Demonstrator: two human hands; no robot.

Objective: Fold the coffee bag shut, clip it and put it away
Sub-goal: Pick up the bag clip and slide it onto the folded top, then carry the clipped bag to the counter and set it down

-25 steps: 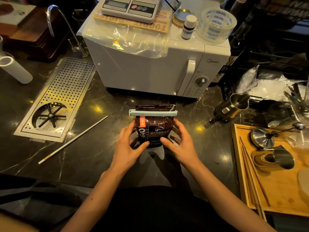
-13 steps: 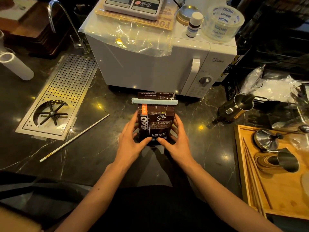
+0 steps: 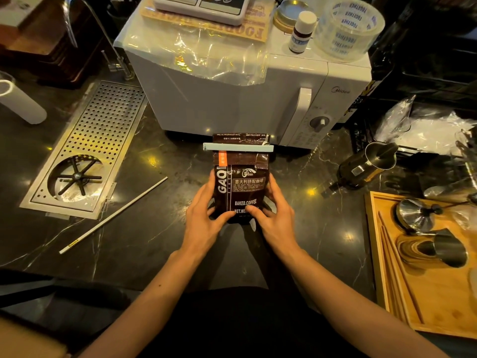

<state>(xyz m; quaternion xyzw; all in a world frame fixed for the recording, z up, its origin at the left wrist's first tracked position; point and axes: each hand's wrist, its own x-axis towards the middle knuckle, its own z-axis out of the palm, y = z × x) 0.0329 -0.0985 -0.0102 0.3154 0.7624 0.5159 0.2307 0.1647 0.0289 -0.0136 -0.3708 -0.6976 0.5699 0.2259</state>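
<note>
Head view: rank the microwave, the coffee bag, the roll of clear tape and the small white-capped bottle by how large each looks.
1. microwave, by far the largest.
2. coffee bag.
3. roll of clear tape; it sits farther from the camera than the bag, so this ranking is unsure.
4. small white-capped bottle, the smallest.

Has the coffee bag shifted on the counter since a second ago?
Yes. The coffee bag, clip on, has slid away from the person toward the microwave, the gap nearly closed.
</note>
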